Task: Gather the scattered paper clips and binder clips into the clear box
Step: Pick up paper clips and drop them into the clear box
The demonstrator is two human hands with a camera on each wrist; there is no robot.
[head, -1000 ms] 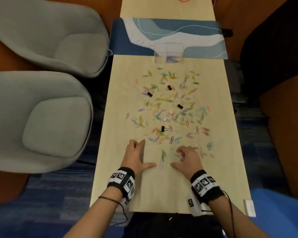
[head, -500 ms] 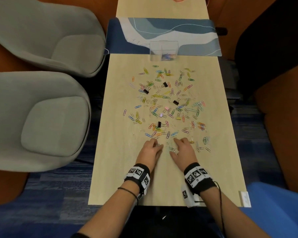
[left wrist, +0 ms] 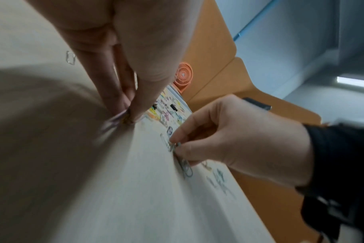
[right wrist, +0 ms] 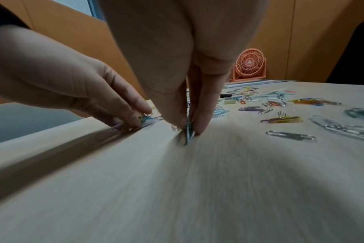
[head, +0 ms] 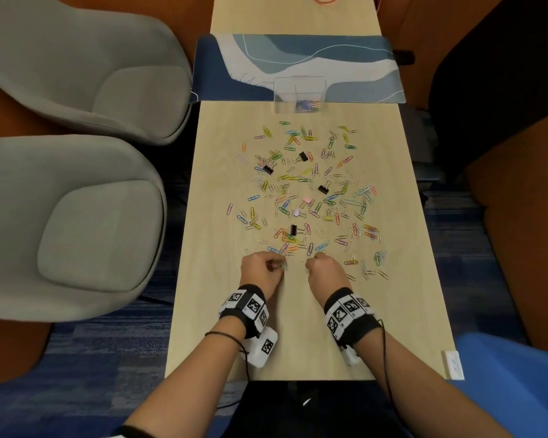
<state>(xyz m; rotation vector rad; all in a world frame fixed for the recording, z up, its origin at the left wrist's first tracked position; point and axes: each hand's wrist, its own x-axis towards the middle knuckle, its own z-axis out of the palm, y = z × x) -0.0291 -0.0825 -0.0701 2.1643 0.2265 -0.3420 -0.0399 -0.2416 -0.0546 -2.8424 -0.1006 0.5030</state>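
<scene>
Pinching paper clips (head: 304, 197) off the desk (head: 298, 327), your left hand (head: 261, 270) and right hand (head: 325, 270) each clamped a few at the scatter's near edge. Binder clips (head: 322, 188) lay among them. The clear box (head: 299, 93) sat beyond, holding some clips.

An office or meeting nook, by the look of it: a long pale wood table (head: 298, 327) runs down the middle, two grey upholstered chairs (head: 86, 216) tucked along its left side, blue carpet (head: 108, 349) underfoot. Orange-brown panel walls (right wrist: 280, 41) close it in, a blue desk mat (head: 298, 64) lies at the far end, and a small orange desk fan (right wrist: 249, 65) stands beyond.
</scene>
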